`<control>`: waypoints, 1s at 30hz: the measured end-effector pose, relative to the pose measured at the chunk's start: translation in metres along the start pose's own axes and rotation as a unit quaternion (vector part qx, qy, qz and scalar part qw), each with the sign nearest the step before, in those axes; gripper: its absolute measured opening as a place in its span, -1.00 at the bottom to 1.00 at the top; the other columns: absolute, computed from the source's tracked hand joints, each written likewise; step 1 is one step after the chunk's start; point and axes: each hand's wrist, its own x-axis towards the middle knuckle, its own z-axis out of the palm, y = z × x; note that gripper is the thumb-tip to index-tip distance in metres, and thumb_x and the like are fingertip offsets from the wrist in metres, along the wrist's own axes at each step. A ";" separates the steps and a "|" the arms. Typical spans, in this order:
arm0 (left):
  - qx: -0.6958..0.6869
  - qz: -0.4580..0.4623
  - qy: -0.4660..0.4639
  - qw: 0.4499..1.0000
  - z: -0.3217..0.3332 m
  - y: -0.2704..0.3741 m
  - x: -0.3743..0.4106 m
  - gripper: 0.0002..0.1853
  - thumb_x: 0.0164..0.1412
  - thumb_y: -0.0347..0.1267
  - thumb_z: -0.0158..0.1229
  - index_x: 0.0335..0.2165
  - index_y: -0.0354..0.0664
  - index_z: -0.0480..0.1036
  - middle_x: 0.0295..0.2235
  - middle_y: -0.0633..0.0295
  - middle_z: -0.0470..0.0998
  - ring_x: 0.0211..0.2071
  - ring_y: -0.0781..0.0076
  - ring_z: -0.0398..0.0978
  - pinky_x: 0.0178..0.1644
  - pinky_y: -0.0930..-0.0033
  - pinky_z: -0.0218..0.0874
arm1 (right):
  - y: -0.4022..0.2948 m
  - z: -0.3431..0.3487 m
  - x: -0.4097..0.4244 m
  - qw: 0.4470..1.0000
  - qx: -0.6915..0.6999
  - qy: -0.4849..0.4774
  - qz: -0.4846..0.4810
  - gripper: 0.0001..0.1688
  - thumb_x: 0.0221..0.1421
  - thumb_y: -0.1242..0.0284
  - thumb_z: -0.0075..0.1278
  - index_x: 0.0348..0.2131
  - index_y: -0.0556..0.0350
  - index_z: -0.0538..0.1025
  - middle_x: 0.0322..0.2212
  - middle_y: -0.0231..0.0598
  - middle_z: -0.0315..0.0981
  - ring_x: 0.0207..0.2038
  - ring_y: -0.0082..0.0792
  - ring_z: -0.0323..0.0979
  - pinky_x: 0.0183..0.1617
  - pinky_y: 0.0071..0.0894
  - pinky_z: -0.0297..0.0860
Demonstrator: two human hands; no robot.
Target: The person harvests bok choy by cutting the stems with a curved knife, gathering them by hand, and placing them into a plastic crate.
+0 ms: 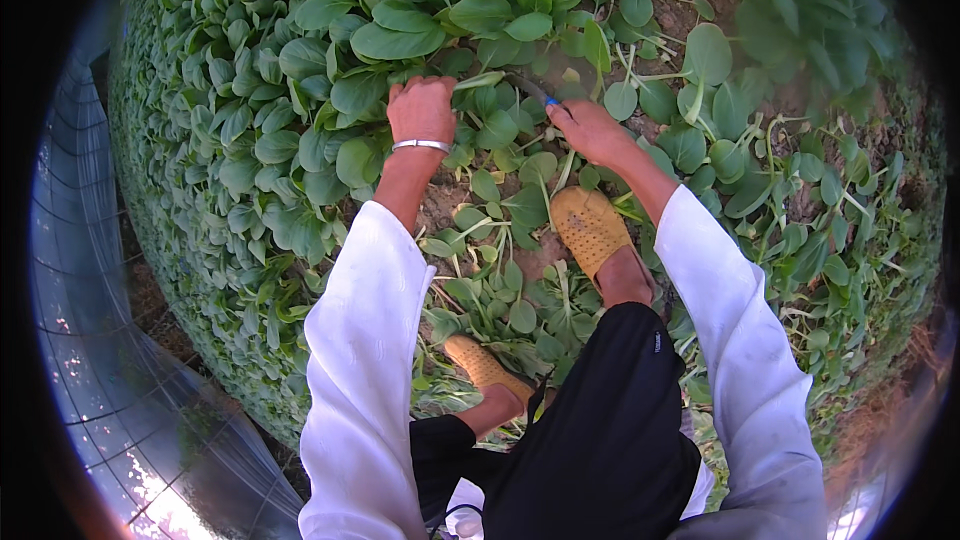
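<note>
My left hand [422,109], with a silver bangle at the wrist, is closed around a leafy green plant [480,80] whose pale stem base points right. In my right hand [585,127] is a knife [531,87] with a blue part by the handle and a dark, narrow blade. The blade's tip lies close to the pale stem base; whether they touch I cannot tell. Dense broad-leaved greens [397,30] stand around and beyond my left hand.
Cut or loose greens [727,157] lie over the soil at the right. My feet, in tan perforated shoes [589,229], stand among leaves and bare soil [536,259]. Clear plastic sheeting over a grid frame [82,300] runs along the left edge. A blurred leafy clump [810,15] is at the upper right.
</note>
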 end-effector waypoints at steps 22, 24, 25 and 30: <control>0.151 0.197 -0.080 0.965 -0.014 0.017 -0.075 -0.79 -0.04 -0.37 0.09 -0.35 -0.18 0.49 -0.14 0.13 0.44 0.10 0.20 0.27 0.16 -0.04 0.02 | -0.031 0.028 -0.073 0.999 -0.018 -0.030 0.020 -0.48 0.28 0.09 -0.25 -0.23 0.25 0.40 -0.46 0.13 0.50 -0.33 0.22 0.46 -0.23 0.12 0.34; 0.130 0.172 -0.070 0.974 -0.008 0.019 -0.082 -0.81 -0.04 -0.38 0.09 -0.37 -0.16 0.45 -0.25 0.15 0.42 0.00 0.24 0.32 0.05 0.05 0.09 | -0.032 0.031 -0.070 0.999 -0.021 -0.032 0.020 -0.48 0.28 0.09 -0.25 -0.23 0.24 0.41 -0.44 0.14 0.51 -0.32 0.23 0.46 -0.21 0.13 0.34; 0.118 0.159 -0.065 0.978 -0.007 0.021 -0.084 -0.82 -0.05 -0.39 0.09 -0.37 -0.16 0.43 -0.30 0.17 0.41 -0.05 0.26 0.34 0.00 0.10 0.12 | -0.032 0.032 -0.069 0.999 -0.020 -0.034 0.017 -0.49 0.28 0.10 -0.25 -0.22 0.24 0.41 -0.43 0.15 0.51 -0.31 0.23 0.46 -0.20 0.13 0.34; 0.109 0.128 -0.066 0.984 -0.002 0.025 -0.089 -0.81 -0.03 -0.41 0.08 -0.33 -0.12 0.39 -0.40 0.24 0.38 -0.31 0.31 0.44 -0.23 0.26 0.22 | -0.029 0.036 -0.066 0.997 -0.041 -0.055 0.046 -0.48 0.28 0.11 -0.25 -0.22 0.26 0.42 -0.39 0.19 0.51 -0.27 0.23 0.45 -0.16 0.13 0.34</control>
